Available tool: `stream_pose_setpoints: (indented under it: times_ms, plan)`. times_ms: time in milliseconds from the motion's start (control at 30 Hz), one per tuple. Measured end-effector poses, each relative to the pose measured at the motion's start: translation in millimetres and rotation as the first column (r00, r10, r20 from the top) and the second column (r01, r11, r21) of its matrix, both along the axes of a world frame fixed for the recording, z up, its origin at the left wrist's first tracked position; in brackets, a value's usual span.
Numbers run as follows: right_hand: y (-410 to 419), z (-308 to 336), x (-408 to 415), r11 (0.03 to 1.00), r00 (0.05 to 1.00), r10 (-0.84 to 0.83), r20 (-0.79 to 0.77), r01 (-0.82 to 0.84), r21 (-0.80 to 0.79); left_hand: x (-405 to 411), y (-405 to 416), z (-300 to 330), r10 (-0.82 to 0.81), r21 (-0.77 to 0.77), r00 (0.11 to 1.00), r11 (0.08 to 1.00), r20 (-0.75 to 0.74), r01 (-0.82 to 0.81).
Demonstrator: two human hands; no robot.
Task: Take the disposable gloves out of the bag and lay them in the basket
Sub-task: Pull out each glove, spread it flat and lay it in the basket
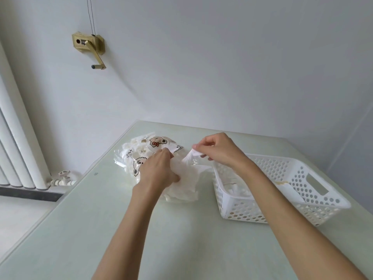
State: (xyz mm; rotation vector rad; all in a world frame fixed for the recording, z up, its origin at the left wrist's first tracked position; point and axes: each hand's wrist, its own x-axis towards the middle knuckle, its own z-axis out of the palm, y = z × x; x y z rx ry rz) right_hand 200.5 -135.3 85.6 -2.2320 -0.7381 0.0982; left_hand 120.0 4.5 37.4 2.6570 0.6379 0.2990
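Note:
A clear plastic bag (141, 150) printed with cartoon animals lies on the pale green table, stuffed with white disposable gloves. My left hand (159, 170) grips the bag's open end, its fingers curled into the bunched plastic. My right hand (217, 149) pinches a thin white glove (191, 156) and holds it lifted just above the bag's mouth, between the bag and the basket. More white gloves (185, 186) spill out beneath my left hand. The white perforated basket (302, 178) stands to the right, with a few gloves (238, 186) lying inside.
The table (101, 229) ends against a white wall at the back. A white radiator (18, 150) with a valve stands on the left past the table's edge. A brass crank (90, 47) is fixed to the wall.

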Motion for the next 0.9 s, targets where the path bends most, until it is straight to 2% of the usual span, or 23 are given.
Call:
stream_pose_setpoints:
  times_ms: [133,233,300,367,400,567,667,767,833,900]
  plan:
    - [-12.8,-10.6,1.3,0.980,0.993,0.105,0.050,-0.095,-0.173,-3.3,5.7,0.7,0.032,0.002,0.998,0.999,0.054,-0.033]
    - [-20.7,-10.0,0.2,0.970,0.963,0.025,0.269,0.042,-0.240,-5.2,10.1,1.3,0.044,-0.030,0.995,0.999,0.095,-0.041]
    - [-16.3,-12.7,-3.5,0.918,0.913,0.066,0.401,0.102,-0.383,-5.3,13.8,1.6,0.044,-0.061,0.994,0.997,0.100,-0.038]
    - [-5.1,-20.5,-6.0,0.854,0.886,0.157,0.435,0.100,-0.510,-5.7,15.1,1.9,0.038,-0.077,0.994,0.997,0.101,-0.030]
    - [-0.5,-23.3,-6.0,0.846,0.884,0.176,0.433,0.089,-0.525,-5.5,15.1,2.1,0.033,-0.077,0.994,0.997,0.101,-0.025]
    - [8.1,-21.8,-2.2,0.939,0.930,0.175,0.323,-0.059,-0.338,-6.5,16.2,3.7,0.010,-0.102,0.995,0.995,0.096,0.000]
    - [11.1,-17.6,-0.3,0.966,0.932,0.156,0.327,-0.076,-0.246,-6.6,16.1,2.1,0.006,-0.101,0.995,0.995,0.100,0.004]
    - [0.8,-1.9,7.3,0.987,0.988,0.147,0.055,-0.150,0.060,-7.4,18.4,2.1,-0.003,-0.128,0.994,0.992,0.110,0.018]
    - [-7.1,2.9,10.5,0.971,0.971,0.190,-0.143,-0.164,0.174,-7.5,19.9,2.3,-0.031,-0.123,0.995,0.991,0.090,0.042]
    - [-6.3,0.1,10.7,0.957,0.937,0.190,-0.293,-0.110,0.269,-8.1,20.3,1.4,-0.044,-0.115,0.996,0.992,0.071,0.052]
